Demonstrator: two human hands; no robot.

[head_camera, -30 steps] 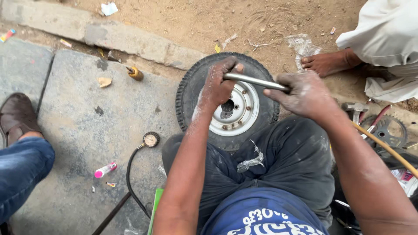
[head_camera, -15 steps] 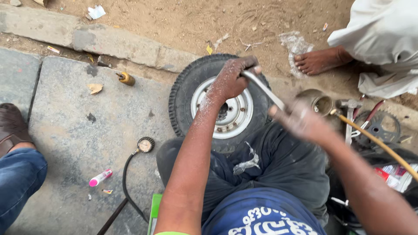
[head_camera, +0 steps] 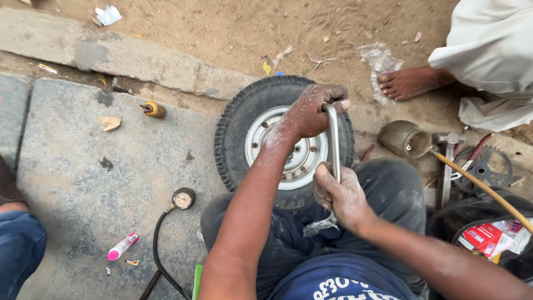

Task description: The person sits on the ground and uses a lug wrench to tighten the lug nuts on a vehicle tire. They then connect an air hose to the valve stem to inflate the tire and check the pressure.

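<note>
Dusty ground (head_camera: 233, 33) and a grey paving slab (head_camera: 83, 183) lay under everything, split by a stone kerb (head_camera: 111, 58). Upright against the person's knees stood a small black tyre (head_camera: 233, 133) on its pale wheel rim (head_camera: 302, 161). Across the rim's front ran a bent steel bar (head_camera: 333, 144), nearly vertical. The left hand (head_camera: 311, 114) had its grip wrapped tight around the bar's top bend; the right hand (head_camera: 341, 194) clenched the lower end. A pressure gauge (head_camera: 183, 198) on a black hose lay just left, a hammer (head_camera: 447, 155) well right, a pink tube (head_camera: 122, 246) nearer the slab's edge.
</note>
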